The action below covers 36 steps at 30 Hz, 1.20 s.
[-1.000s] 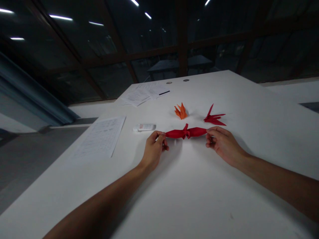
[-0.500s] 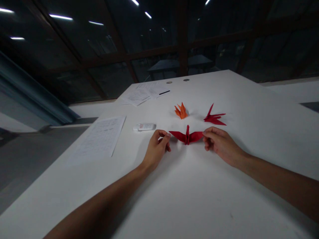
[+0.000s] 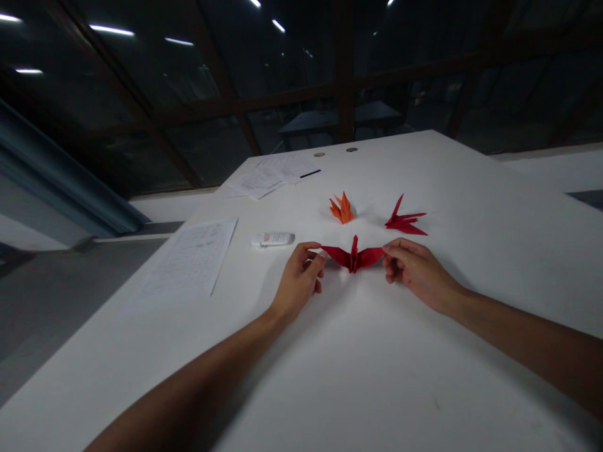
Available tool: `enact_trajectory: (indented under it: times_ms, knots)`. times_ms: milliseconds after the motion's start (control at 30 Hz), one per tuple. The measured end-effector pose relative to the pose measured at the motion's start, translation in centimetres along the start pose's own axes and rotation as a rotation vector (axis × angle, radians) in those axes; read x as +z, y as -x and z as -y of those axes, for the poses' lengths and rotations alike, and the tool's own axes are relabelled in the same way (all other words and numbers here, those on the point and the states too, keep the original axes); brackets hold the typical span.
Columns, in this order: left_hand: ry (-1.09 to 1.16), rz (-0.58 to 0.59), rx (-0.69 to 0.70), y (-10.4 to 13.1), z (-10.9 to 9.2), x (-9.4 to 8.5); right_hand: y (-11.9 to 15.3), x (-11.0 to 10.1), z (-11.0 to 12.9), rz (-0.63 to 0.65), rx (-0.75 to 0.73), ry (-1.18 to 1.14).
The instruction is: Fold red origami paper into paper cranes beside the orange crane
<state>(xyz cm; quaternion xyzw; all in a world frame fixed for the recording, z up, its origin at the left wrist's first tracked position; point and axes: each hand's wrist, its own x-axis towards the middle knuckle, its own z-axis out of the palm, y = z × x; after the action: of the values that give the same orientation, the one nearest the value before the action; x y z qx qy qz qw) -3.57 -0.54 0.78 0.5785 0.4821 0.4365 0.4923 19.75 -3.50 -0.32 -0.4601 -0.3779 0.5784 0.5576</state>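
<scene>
A red paper crane point(image 3: 355, 258) stands on the white table between my hands, its wings spread to both sides and its neck up. My left hand point(image 3: 302, 271) has thumb and index finger at the left wing tip, the tip lying between them. On the other side, my right hand point(image 3: 414, 271) pinches the right wing tip between thumb and bent fingers. Just beyond stand an orange paper crane point(image 3: 343, 209) and a second red crane point(image 3: 405, 223) with folded, narrow points.
A white tube-like bottle point(image 3: 273, 239) lies left of the cranes. A printed sheet point(image 3: 188, 260) rests at the table's left edge. More papers point(image 3: 268, 176) and a black strip or pen point(image 3: 310, 174) lie farther back. Two round discs point(image 3: 319, 154) sit near the far edge.
My left hand has shifted slightly right, its index finger straighter and its thumb now over the wing tip. The right hand keeps its pinch, and the cranes stay in place.
</scene>
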Motion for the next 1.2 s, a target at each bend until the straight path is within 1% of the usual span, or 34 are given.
enact_trajectory:
  times_ms: [100, 200, 433, 667, 800, 867, 1033, 1133, 1200]
  knots:
    - [-0.067, 0.002, -0.023, 0.0, -0.4, 0.4, 0.0, 0.0, -0.1, -0.022, -0.005, -0.024]
    - [-0.099, -0.006, -0.037, -0.3, -0.2, 0.6, 0.1, 0.1, -0.1, -0.067, -0.003, -0.055]
    - [-0.060, -0.018, -0.033, -0.7, 0.2, 0.5, 0.1, 0.2, -0.1, -0.107, -0.049, -0.086]
    - [-0.072, -0.025, -0.028, -0.8, 0.0, 0.7, 0.2, 0.2, -0.4, -0.069, -0.088, -0.038]
    - [-0.080, -0.050, -0.046, -0.9, 0.1, 1.0, 0.0, 0.1, -0.9, -0.046, -0.130, 0.019]
    - [-0.088, -0.058, -0.026, -1.0, 0.3, 1.1, -0.2, 0.1, -1.1, -0.042, -0.158, 0.048]
    - [-0.078, -0.034, 0.038, -1.3, 1.4, 1.0, -1.1, -0.3, -1.5, -0.070, -0.260, 0.140]
    - [-0.078, -0.024, 0.061, -1.4, 1.8, 0.9, -1.3, -0.6, -1.5, -0.085, -0.269, 0.185]
    - [-0.071, -0.024, 0.066, -1.4, 1.9, 0.9, -1.1, -0.6, -1.3, -0.064, -0.284, 0.189]
